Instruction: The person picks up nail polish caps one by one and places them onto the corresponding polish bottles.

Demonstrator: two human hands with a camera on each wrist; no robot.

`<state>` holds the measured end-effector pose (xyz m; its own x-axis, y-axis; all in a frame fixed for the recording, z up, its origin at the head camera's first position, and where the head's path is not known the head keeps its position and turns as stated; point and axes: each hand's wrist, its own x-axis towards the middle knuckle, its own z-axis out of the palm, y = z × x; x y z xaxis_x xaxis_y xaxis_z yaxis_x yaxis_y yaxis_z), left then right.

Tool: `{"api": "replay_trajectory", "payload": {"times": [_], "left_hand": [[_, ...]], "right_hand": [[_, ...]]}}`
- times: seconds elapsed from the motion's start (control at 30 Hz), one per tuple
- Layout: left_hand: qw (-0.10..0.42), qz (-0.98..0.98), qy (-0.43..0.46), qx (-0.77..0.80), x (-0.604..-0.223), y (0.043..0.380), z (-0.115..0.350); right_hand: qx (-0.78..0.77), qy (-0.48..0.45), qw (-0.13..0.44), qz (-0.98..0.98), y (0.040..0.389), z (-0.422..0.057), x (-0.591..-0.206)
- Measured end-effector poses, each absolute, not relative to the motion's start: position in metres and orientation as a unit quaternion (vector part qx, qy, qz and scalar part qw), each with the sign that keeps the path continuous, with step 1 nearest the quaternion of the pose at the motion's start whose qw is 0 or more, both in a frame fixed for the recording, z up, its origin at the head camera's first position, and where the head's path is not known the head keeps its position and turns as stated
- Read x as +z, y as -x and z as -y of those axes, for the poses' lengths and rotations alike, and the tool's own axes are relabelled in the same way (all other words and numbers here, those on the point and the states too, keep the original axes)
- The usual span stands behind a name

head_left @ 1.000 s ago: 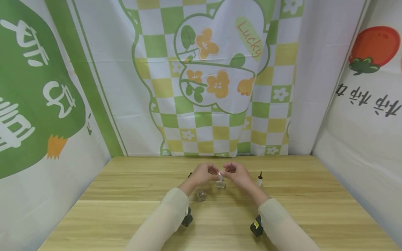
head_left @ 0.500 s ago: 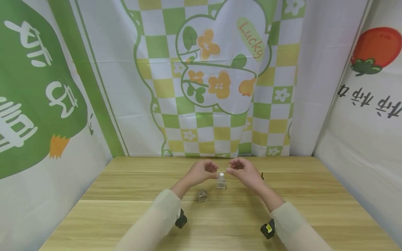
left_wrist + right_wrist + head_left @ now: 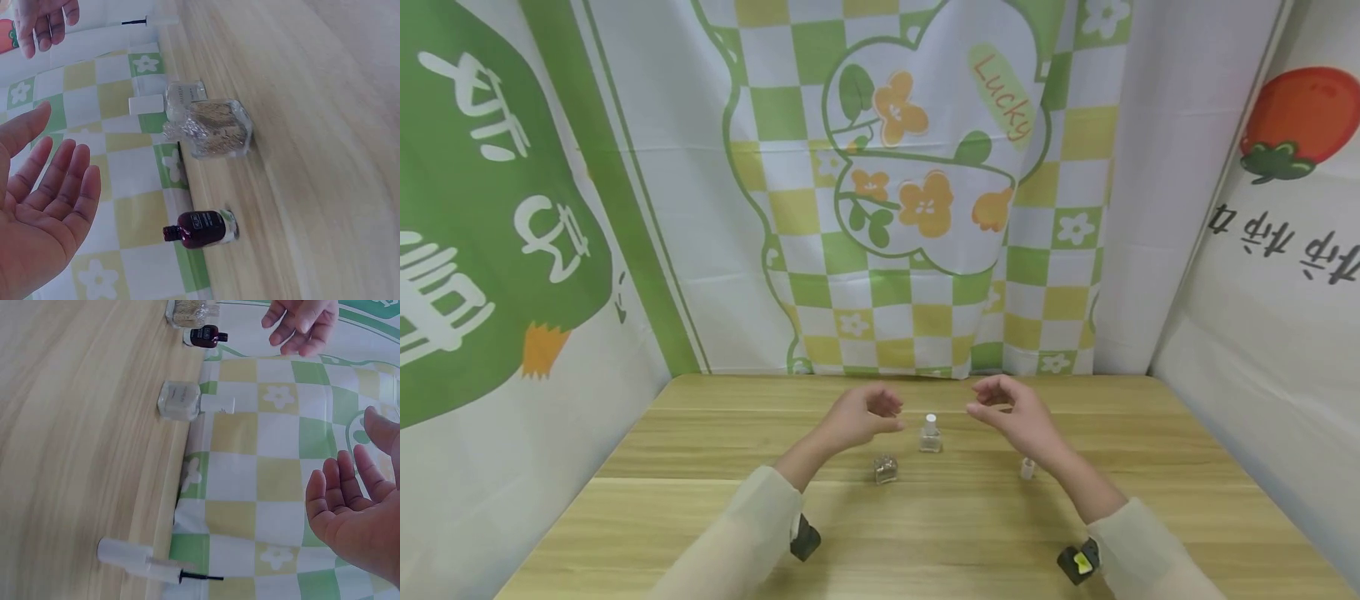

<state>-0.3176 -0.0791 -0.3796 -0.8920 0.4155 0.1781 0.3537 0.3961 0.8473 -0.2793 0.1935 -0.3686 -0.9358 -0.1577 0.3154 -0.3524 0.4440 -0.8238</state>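
Note:
A clear nail polish bottle (image 3: 930,438) with a white cap stands upright between my hands, touched by neither. My left hand (image 3: 859,415) hovers to its left with loosely bent fingers and holds nothing. To its right, my right hand (image 3: 1017,414) is raised too, also holding nothing. A glitter nail polish bottle (image 3: 885,469) stands uncapped nearer to me. In the left wrist view a dark red nail polish bottle (image 3: 203,229) stands uncapped; my left hand or arm hides it in the head view. A white brush cap (image 3: 156,570) stands at right, dark brush pointing up.
A second white cap (image 3: 1027,469) shows beside my right forearm. The wooden table (image 3: 925,533) ends at a checkered curtain (image 3: 910,317) behind, with printed cloth walls on both sides. Each wrist wears a small black camera (image 3: 805,537).
Both hands have let go of the capped clear bottle and drawn apart, the left moving left and the right moving right. The bottle stays standing, its white cap now in full view.

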Motion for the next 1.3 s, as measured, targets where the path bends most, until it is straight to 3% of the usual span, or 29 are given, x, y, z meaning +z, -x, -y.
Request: {"api": "replay_trajectory", "payload": {"times": [0.87,1.3], "left_hand": [[0.025,-0.835,-0.237,0.496,-0.405,0.300,0.120],[0.044,-0.843,-0.225,0.486,-0.426,0.296,0.127]], "right_hand": [[0.456,-0.112,0.118,0.875,0.261,-0.254,-0.397],[0.452,-0.086,0.069,0.885,0.264,-0.273,-0.416]]}}
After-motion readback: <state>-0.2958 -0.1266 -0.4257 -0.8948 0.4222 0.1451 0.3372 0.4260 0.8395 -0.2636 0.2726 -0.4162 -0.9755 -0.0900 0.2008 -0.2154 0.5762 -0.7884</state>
